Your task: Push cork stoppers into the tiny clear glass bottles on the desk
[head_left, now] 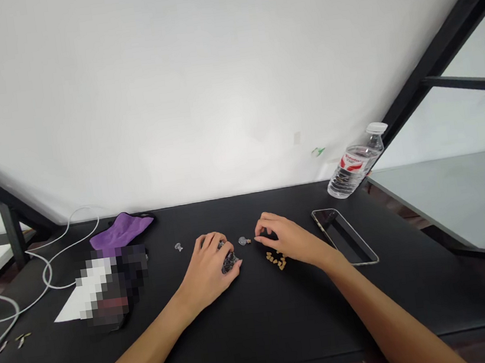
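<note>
Head view: left hand with fingers curled around a small dark glass object (mostly hidden by them); right hand with fingertips pressed together, beside a small glass piece, above brown crumbs.

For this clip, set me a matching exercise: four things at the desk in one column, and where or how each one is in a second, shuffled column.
1. Left hand
2. Right hand
3. Plastic water bottle
4. Smartphone

A. At the far right edge of the black desk
B. Curled around a small clear object
C. Lying flat, to the right of both hands
D. Held just above a pile of small tan pieces

Pairs: 1-B, 2-D, 3-A, 4-C
</note>
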Demonstrator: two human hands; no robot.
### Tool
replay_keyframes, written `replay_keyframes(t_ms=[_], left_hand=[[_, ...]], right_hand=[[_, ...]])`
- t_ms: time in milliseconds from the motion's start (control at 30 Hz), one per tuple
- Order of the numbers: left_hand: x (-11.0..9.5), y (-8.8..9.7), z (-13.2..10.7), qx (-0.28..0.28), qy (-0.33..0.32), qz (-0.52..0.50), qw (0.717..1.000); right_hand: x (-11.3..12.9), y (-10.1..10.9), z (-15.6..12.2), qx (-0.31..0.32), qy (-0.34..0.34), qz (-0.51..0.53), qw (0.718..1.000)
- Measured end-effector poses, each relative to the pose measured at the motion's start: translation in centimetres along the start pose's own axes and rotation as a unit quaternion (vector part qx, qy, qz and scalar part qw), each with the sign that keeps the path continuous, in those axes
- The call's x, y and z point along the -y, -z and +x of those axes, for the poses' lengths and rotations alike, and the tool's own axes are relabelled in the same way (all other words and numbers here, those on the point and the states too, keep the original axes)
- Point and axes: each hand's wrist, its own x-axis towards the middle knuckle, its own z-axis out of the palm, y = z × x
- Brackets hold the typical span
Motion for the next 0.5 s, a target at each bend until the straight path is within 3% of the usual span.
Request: replay_keyframes(t_ms=[267,500], left_hand=[[-0.5,-0.4,-0.2,0.02,-0.026,-0.018,0.999],[-0.5,-0.3,0.0,0.0,-0.041,-0.066,0.997]], right_hand=[[-1.5,1.5,-0.4,0.126,-0.013,0.066,0.99],[-2.2,1.4,-0.4,0.171,-0.003,0.089,0.981]])
